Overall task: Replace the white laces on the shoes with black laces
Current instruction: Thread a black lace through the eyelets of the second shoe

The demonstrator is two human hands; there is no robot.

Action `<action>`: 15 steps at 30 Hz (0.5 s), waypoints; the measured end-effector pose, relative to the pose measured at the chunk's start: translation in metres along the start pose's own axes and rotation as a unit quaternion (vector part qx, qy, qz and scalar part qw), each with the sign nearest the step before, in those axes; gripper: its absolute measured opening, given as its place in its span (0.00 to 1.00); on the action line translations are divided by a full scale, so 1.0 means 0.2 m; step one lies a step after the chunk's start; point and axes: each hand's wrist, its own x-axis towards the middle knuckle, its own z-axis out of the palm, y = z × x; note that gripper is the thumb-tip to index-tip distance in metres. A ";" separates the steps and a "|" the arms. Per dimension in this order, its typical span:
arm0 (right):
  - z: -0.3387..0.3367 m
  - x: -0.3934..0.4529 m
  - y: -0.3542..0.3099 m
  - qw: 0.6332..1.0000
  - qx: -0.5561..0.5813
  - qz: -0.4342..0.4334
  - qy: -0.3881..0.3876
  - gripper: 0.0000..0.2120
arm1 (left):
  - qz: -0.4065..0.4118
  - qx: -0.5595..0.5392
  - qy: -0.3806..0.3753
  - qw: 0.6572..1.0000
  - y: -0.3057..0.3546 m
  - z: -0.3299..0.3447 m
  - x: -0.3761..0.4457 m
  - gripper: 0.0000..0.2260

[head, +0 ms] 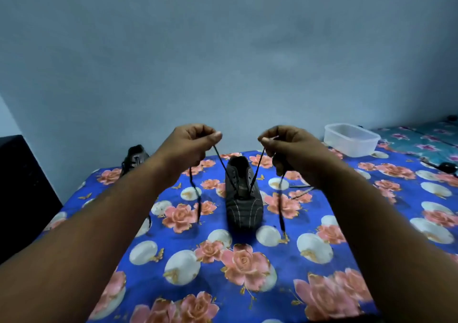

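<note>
Black lace (224,171) runs up in a V from a dark shoe (241,196) standing mid-bench (322,260), toe toward the person. Left hand (189,144) and right hand (288,144) each pinch one strand with curled fingers, the loose ends hanging blurred beside the shoe. A second shoe (135,159) at the far left edge is partly hidden by the left forearm

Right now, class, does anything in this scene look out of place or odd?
Little stands out. The second shoe sits apart at the floral sheet's far left edge, and loose black lace lies right of the middle shoe.
</note>
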 end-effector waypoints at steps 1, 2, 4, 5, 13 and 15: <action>0.00 0.00 -0.11 1.000 0.007 -0.010 -0.008 0.02 | 0.013 -0.010 -0.010 1.000 0.08 0.00 0.01 0.06; 0.01 -0.01 -0.20 1.000 0.014 -0.019 -0.014 0.03 | 0.023 -0.021 -0.020 0.999 0.16 -0.01 0.01 0.05; 0.02 -0.02 -0.37 0.999 0.026 -0.039 -0.020 0.03 | 0.041 -0.041 -0.030 0.998 0.30 -0.01 0.01 0.05; 0.02 -0.03 -0.44 0.998 0.033 -0.049 -0.020 0.04 | 0.050 -0.052 -0.031 0.997 0.37 -0.01 0.01 0.06; 0.08 -0.05 -0.86 0.989 0.069 -0.127 -0.019 0.07 | 0.107 -0.116 -0.037 0.987 0.72 -0.01 -0.04 0.15; 0.10 -0.04 -0.90 0.990 0.055 -0.130 -0.011 0.08 | 0.111 -0.146 -0.034 0.982 0.76 -0.02 -0.05 0.14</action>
